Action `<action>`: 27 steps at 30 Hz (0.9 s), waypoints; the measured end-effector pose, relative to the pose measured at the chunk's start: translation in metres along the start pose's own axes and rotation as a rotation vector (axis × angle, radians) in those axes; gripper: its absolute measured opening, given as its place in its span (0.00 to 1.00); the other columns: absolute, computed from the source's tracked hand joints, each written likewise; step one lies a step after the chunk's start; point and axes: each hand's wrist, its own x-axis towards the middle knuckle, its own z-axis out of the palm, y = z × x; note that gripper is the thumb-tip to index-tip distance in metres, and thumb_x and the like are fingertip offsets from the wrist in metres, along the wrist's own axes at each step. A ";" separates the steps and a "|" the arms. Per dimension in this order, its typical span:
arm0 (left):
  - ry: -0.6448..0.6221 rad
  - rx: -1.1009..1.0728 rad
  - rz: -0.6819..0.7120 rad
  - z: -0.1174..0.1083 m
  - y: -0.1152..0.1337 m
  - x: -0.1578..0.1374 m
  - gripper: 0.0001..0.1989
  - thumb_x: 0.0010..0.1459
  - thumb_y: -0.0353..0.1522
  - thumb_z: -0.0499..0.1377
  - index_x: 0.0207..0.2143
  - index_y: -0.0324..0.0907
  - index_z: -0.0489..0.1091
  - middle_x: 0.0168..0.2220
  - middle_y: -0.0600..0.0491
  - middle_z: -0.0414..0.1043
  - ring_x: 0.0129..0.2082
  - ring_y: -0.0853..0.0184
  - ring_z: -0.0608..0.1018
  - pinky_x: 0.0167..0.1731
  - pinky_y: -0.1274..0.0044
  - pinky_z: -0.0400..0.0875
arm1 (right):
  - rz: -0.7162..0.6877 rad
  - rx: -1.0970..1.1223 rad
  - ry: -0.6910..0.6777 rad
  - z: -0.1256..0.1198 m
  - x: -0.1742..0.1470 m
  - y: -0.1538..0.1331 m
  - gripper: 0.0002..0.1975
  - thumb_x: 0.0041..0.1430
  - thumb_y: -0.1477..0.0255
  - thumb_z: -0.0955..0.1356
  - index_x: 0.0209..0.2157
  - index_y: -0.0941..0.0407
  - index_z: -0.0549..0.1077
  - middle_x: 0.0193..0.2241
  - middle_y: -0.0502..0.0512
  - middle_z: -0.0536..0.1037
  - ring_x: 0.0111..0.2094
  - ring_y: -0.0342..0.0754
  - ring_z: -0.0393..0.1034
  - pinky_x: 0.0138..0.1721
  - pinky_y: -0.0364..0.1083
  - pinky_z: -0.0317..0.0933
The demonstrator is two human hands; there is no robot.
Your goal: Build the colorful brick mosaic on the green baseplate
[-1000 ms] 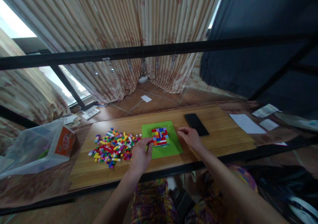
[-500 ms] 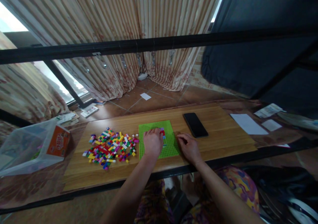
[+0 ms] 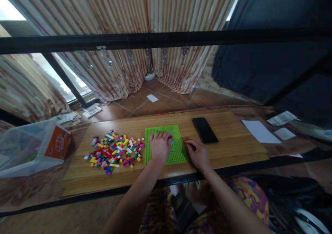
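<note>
Left hand (image 3: 160, 147): moved from brick patch's (image 3: 171, 137) left edge to over it; fingers bent, grip hidden.
Right hand (image 3: 198, 153): beside baseplate (image 3: 179, 147), half-curled; I cannot tell its hold.
Brick patch: on baseplate, under the nearer left hand.

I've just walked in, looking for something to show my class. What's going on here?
A person is working with toy bricks. The left hand is over the small patch of bricks on the green baseplate, hiding most of it; whether it grips a brick can't be seen. The right hand is loosely curled by the baseplate's right edge, near a dark phone. A loose pile of bricks lies to the left.
</note>
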 end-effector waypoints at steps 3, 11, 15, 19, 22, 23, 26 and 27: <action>-0.011 -0.019 0.023 -0.001 -0.002 -0.001 0.07 0.60 0.33 0.56 0.39 0.47 0.74 0.37 0.52 0.78 0.40 0.59 0.73 0.42 0.65 0.57 | 0.002 0.000 0.010 0.000 0.000 0.000 0.10 0.60 0.69 0.63 0.35 0.53 0.76 0.36 0.57 0.78 0.40 0.52 0.72 0.47 0.51 0.65; -0.007 -0.053 0.051 0.000 -0.005 -0.001 0.10 0.61 0.30 0.54 0.42 0.47 0.73 0.39 0.52 0.79 0.41 0.59 0.73 0.47 0.63 0.55 | -0.016 -0.015 0.006 -0.001 0.000 0.000 0.10 0.60 0.69 0.62 0.35 0.54 0.75 0.36 0.58 0.78 0.40 0.52 0.72 0.46 0.50 0.65; 0.007 -0.032 0.042 0.001 -0.006 -0.002 0.11 0.61 0.29 0.53 0.44 0.44 0.71 0.38 0.50 0.79 0.41 0.59 0.73 0.48 0.63 0.56 | -0.023 -0.022 0.007 -0.001 0.000 -0.001 0.10 0.61 0.70 0.62 0.35 0.54 0.75 0.36 0.58 0.78 0.39 0.51 0.72 0.45 0.50 0.65; -0.013 -0.001 0.098 0.000 -0.007 -0.002 0.10 0.62 0.30 0.52 0.42 0.46 0.73 0.38 0.51 0.78 0.41 0.59 0.72 0.49 0.62 0.55 | -0.030 -0.026 0.007 -0.001 0.000 -0.001 0.10 0.60 0.71 0.62 0.35 0.54 0.75 0.36 0.58 0.78 0.40 0.51 0.72 0.46 0.50 0.64; -0.017 0.034 0.148 0.000 -0.008 -0.003 0.09 0.62 0.29 0.53 0.38 0.46 0.74 0.36 0.51 0.78 0.40 0.59 0.72 0.50 0.61 0.54 | -0.038 -0.038 0.011 0.000 0.000 0.000 0.09 0.60 0.71 0.62 0.35 0.54 0.75 0.36 0.58 0.78 0.40 0.51 0.72 0.45 0.50 0.65; -0.014 0.042 0.163 0.000 -0.008 -0.003 0.09 0.61 0.29 0.53 0.37 0.46 0.74 0.35 0.51 0.78 0.40 0.60 0.72 0.51 0.61 0.54 | -0.043 -0.042 0.012 0.000 0.000 0.001 0.10 0.60 0.71 0.62 0.35 0.54 0.75 0.36 0.58 0.78 0.40 0.51 0.72 0.45 0.50 0.65; 0.001 0.064 0.202 0.003 -0.009 -0.005 0.09 0.61 0.28 0.54 0.35 0.45 0.74 0.35 0.51 0.77 0.41 0.60 0.71 0.51 0.61 0.54 | -0.058 -0.044 0.026 0.001 -0.001 0.002 0.10 0.60 0.71 0.62 0.35 0.55 0.75 0.35 0.58 0.78 0.39 0.51 0.72 0.44 0.50 0.65; 0.005 0.074 0.213 0.004 -0.009 -0.006 0.08 0.61 0.28 0.54 0.35 0.45 0.74 0.36 0.51 0.77 0.41 0.61 0.71 0.52 0.61 0.54 | -0.062 -0.041 0.035 0.002 -0.001 0.003 0.10 0.60 0.71 0.63 0.35 0.55 0.75 0.35 0.58 0.78 0.38 0.51 0.72 0.44 0.50 0.65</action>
